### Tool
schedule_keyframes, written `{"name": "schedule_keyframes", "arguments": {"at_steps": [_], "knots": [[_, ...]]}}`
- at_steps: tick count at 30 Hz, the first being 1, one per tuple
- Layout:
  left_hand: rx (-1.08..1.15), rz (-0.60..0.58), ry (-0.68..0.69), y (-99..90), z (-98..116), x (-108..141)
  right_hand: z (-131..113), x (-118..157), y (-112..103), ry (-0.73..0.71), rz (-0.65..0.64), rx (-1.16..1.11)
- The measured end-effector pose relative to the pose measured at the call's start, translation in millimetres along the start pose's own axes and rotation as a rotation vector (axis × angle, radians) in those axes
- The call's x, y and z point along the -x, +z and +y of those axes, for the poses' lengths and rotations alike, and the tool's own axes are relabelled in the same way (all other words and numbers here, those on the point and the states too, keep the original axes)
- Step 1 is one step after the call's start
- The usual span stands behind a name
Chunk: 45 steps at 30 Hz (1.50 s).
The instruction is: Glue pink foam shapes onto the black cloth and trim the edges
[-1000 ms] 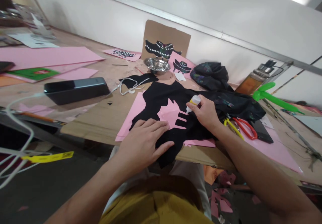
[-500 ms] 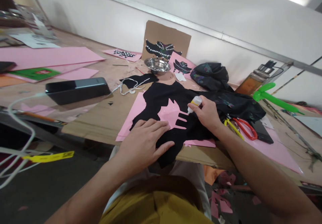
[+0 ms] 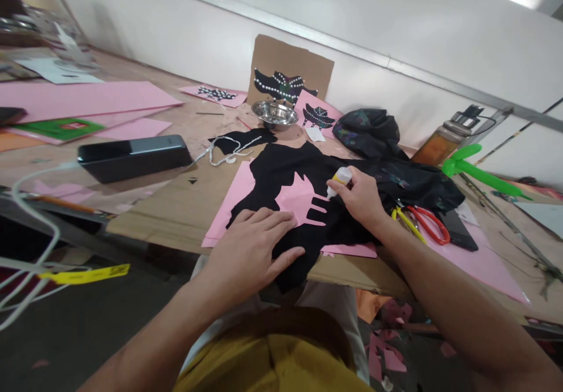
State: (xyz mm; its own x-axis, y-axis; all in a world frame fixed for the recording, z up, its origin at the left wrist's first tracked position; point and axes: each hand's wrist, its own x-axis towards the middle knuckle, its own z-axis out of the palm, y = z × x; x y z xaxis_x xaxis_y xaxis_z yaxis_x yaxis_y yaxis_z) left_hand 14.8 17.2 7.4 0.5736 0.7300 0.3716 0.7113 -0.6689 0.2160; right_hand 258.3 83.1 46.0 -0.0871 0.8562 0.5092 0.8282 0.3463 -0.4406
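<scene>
Cloth, mustard yellow (image 3: 268,360), lies nearest, below the work. I have my left hand (image 3: 257,245) open, palm down and fingers extended, gripping nothing; it presses on matte black fabric (image 3: 285,163), fingertips on the edge of a pink, pronged paper cut-out (image 3: 295,198). That cut-out lies flat on the fabric, prongs toward my right hand (image 3: 364,195), whose fingers are closed around a small white bottle with a yellow band (image 3: 341,176). The bottle tilts nozzle-down near the upper prongs; I cannot tell whether its tip touches the fabric. Beneath are pink sheets (image 3: 225,207) and brown corrugated cardboard (image 3: 162,210). Red-handled scissors (image 3: 431,226) lie right of the fabric. Beyond it sits a shiny round steel bowl (image 3: 275,116); behind, an upright brown board (image 3: 292,57) bears a black shape studded with white beads (image 3: 281,88).
</scene>
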Motion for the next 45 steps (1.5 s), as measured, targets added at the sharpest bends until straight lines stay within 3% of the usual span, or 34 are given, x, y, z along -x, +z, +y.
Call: {"name": "schedule_keyframes", "arguments": {"at_steps": [45], "knots": [[0.020, -0.001, 0.007, -1.1, -0.5, 0.1, -6.8, -6.0, 5.9, -0.026, -0.031, 0.005]]}}
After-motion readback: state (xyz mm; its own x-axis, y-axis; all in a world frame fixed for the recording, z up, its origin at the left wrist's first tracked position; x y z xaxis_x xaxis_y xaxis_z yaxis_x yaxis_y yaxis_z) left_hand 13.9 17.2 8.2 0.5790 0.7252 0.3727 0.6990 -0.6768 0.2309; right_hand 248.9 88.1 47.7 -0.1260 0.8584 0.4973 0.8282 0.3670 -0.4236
